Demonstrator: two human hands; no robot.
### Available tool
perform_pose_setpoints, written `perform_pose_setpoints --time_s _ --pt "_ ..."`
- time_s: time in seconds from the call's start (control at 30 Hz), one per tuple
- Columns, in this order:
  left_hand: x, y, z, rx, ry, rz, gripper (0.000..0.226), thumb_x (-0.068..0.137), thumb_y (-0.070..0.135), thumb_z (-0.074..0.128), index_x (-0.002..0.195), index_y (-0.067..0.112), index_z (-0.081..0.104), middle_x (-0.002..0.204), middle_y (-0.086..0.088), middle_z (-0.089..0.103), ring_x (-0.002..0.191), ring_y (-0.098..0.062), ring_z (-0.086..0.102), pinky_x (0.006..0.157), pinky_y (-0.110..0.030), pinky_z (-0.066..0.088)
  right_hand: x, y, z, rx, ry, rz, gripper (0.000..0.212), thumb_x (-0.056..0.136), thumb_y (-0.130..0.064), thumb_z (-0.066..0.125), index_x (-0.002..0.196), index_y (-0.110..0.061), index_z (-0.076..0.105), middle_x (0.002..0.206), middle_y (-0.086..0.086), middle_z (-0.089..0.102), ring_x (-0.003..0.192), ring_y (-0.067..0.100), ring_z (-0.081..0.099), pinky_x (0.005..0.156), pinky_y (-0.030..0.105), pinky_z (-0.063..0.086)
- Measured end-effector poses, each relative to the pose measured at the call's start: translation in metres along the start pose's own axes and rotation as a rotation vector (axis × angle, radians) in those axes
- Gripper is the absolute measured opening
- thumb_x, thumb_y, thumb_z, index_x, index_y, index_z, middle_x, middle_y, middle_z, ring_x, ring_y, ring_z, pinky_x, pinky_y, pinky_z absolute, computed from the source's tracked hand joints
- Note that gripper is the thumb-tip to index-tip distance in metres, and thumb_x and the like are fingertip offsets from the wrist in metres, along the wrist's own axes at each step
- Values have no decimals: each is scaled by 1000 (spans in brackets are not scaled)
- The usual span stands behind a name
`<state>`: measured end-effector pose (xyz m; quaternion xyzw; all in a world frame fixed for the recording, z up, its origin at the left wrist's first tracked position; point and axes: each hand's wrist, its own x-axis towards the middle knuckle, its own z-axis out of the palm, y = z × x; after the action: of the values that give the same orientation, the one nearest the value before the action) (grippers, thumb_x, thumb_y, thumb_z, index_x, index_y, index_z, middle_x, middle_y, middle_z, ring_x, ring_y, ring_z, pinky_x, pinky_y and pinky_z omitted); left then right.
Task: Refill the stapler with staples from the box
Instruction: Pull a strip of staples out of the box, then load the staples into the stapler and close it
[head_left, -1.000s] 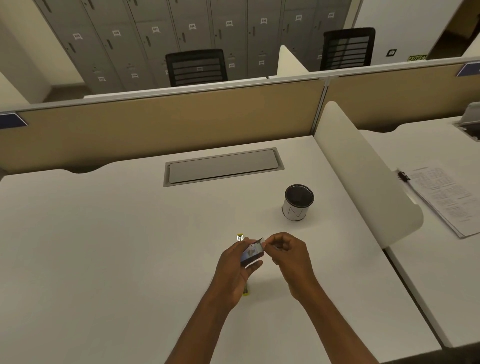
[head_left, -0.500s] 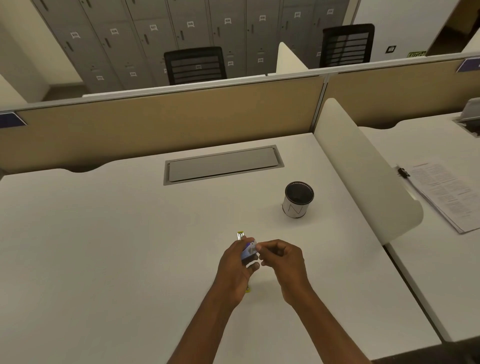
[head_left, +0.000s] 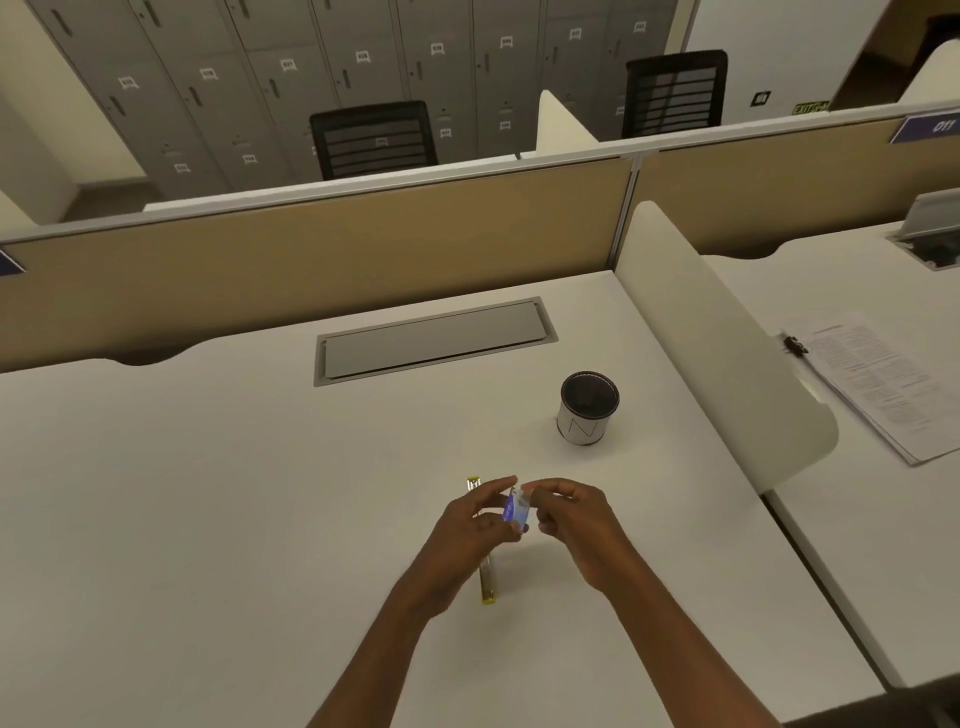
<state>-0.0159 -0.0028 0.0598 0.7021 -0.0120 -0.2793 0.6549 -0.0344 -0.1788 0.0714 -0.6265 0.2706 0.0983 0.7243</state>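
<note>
- Your left hand holds the small blue staple box above the tabletop, its fingers closed around the box.
- Your right hand pinches the box's top end between thumb and forefinger (whether it has hold of a flap or staples is too small to tell).
- The stapler, slim and yellow-tipped, lies flat on the tabletop beneath your left hand, partly hidden by it.
- A dark-rimmed cup stands well apart, further back to the right.
</note>
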Motion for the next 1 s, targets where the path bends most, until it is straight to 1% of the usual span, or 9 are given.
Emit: perform_pose_setpoints --time_s 0.13,0.27,0.43,0.5,0.6,0.7,0.8,0.9,1.0 --pt "15 4 -5 136 -51 46 48 80 17 86 125 29 70 111 1 76 96 -17 77 90 -35 62 18 0 -6 -107 -12 -22 8 89 -15 74 91 -12 81 77 0 77 74 18 65 70 28 57" --pt "38 -2 2 481 57 141 45 74 33 91 114 28 71 100 12 74 83 -5 72 79 -26 60 31 -1 -12 -230 -51 -36 13 85 -31 81 93 -22 75 81 -1 79 80 17 74 65 20 59" --pt "54 -12 20 818 113 233 47 81 52 79 122 34 64 112 19 66 93 0 54 82 -21 45 49 8 -17 -498 28 -141 28 74 -22 89 97 -16 75 75 1 72 66 10 63 52 10 50" --pt "61 -16 24 822 119 230 55 85 50 76 134 31 60 126 15 66 107 -7 59 91 -23 46 59 10 -15 -553 86 -167 30 72 -17 89 98 -9 75 71 2 67 60 8 60 48 10 46" --pt "68 -26 21 804 146 218 66 90 45 73 148 25 50 133 7 62 117 -14 61 101 -32 48 77 16 -8 -639 217 -177 33 73 -20 88 95 -4 70 78 5 66 66 17 62 61 24 50" --pt "65 -35 9 678 357 244 44 94 29 70 136 22 58 114 6 60 102 -15 62 88 -34 53 91 25 -3 -659 293 -199 30 78 -22 85 87 -2 64 80 10 67 70 24 63 62 26 45" --pt "54 -39 -5 557 591 171 21 96 18 63 117 21 63 101 5 58 93 -18 61 75 -28 45 97 35 3 -713 328 -201 29 79 -24 81 87 -5 61 88 11 64 75 23 60 61 26 39" --pt "44 -47 -11 488 711 -5 13 96 16 60 109 18 63 98 2 59 96 -22 61 75 -29 40 98 45 8 -760 333 -180 33 81 -29 80 94 -6 60 92 11 62 83 25 62 67 28 43" --pt "36 -55 -5 427 739 -134 15 96 29 60 108 19 59 100 2 61 101 -24 63 79 -35 46 95 51 11 -774 359 -206 31 85 -29 75 95 -5 58 92 12 62 87 28 62 71 33 48"
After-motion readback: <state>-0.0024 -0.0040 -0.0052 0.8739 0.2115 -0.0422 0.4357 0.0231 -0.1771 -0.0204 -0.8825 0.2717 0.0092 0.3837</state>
